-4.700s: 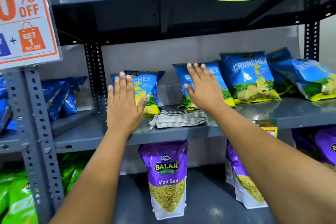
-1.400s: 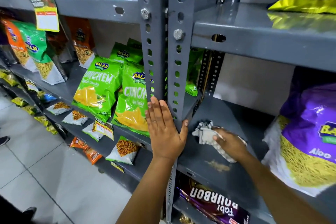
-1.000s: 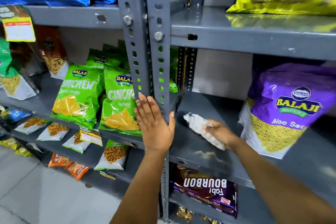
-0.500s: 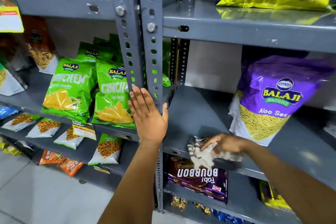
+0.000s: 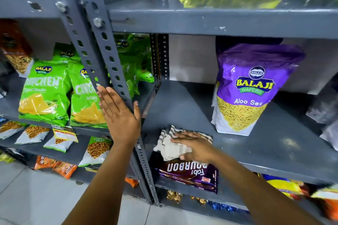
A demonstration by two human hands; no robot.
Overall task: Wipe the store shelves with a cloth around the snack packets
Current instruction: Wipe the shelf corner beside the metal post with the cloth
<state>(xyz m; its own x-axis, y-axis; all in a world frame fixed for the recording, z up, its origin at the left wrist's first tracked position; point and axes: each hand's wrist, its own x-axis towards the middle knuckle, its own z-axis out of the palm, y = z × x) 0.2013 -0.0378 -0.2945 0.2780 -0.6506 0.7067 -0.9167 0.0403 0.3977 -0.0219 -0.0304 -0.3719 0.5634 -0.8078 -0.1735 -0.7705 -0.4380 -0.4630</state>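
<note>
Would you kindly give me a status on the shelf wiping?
Left hand open on post. Right hand flat on cloth, shelf front edge. Aloo Sev packet stands behind.

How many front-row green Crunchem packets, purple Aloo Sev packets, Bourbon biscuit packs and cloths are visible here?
Front-row green Crunchem packets: 2
Purple Aloo Sev packets: 1
Bourbon biscuit packs: 1
Cloths: 1
Total: 5

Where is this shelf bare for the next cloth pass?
Bare shelf runs from the cloth back to the wall, between the post and the purple Aloo Sev packet. The front strip right of the right hand is bare. Crowded: the green packets left of the post.
</note>
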